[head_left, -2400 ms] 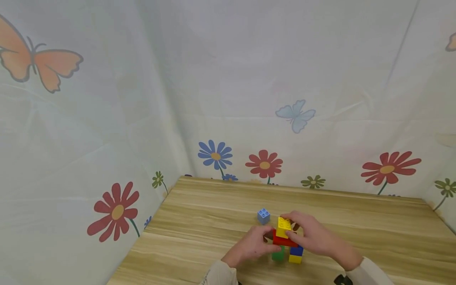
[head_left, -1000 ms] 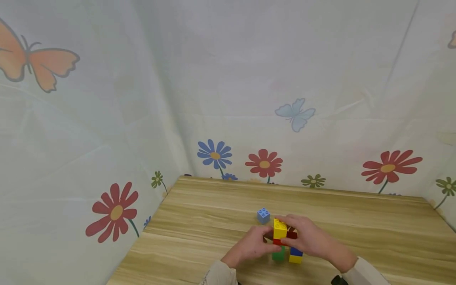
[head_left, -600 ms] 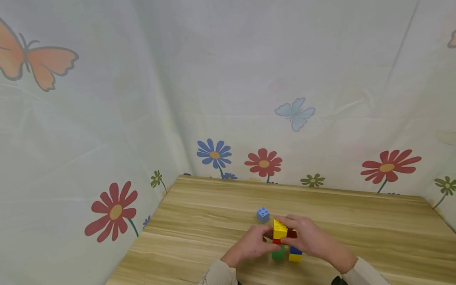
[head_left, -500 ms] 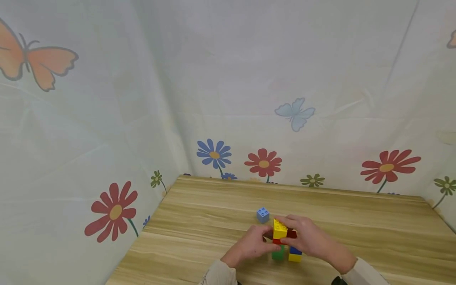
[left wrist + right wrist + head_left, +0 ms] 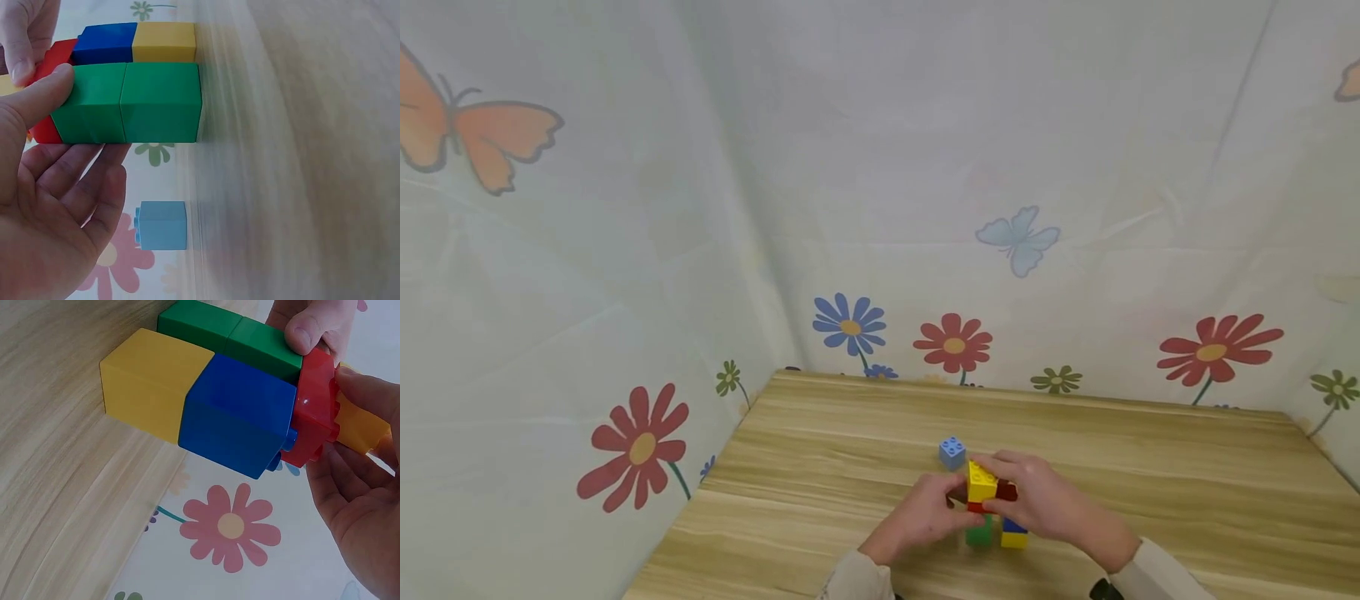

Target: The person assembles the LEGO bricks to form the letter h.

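A small arch of toy bricks stands on the table. One leg is two green bricks [image 5: 125, 103]; the other is a blue brick [image 5: 237, 412] on a yellow brick [image 5: 153, 387]. A red brick [image 5: 312, 403] bridges both, with some blue studs uncovered. My left hand [image 5: 925, 510] holds the arch at the green leg's top, thumb in front and fingers behind. Between thumb and fingers, my right hand [image 5: 1037, 498] pinches a second yellow brick [image 5: 981, 483], which sits on the red brick's left end. That hand partly hides the red brick in the head view.
A light blue brick [image 5: 952, 452] lies apart, just behind the arch, studs up. The wood-grain table [image 5: 820, 450] meets a white flower-print curtain [image 5: 887, 208] at its back and left edges.
The right hand has shifted the upper yellow brick leftward along the red brick, to its left end. My left hand keeps its hold. Lately everything drifts slightly left in view.
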`<state>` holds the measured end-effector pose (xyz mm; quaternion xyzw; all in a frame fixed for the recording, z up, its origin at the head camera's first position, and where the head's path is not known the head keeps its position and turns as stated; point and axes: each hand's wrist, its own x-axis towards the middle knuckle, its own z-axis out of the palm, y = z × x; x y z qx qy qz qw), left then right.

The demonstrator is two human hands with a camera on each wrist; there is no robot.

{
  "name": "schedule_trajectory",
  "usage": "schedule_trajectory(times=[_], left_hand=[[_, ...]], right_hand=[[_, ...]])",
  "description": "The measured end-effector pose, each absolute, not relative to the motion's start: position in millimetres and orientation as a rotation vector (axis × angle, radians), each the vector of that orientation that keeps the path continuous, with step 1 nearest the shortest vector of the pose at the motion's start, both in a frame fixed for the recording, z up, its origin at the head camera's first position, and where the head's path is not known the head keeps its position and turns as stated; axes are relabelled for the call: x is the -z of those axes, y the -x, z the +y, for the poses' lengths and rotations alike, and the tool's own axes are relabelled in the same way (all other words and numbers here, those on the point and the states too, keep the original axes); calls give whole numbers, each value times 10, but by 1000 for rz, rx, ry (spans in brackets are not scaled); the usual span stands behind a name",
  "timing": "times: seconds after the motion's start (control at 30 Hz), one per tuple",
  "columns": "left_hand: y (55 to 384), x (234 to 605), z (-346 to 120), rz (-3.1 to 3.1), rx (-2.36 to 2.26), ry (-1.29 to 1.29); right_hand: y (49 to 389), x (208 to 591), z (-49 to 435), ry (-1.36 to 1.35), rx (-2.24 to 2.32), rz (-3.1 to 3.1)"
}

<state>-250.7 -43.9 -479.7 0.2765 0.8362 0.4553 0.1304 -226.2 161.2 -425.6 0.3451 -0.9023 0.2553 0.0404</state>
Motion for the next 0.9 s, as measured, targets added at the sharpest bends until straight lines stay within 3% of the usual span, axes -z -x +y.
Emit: schedule_trajectory(times=[0.9], left_hand=[[2506, 4820, -527, 2440, -1341, -830]], right_hand=[[2280, 4272, 1538, -1081, -806, -2748]])
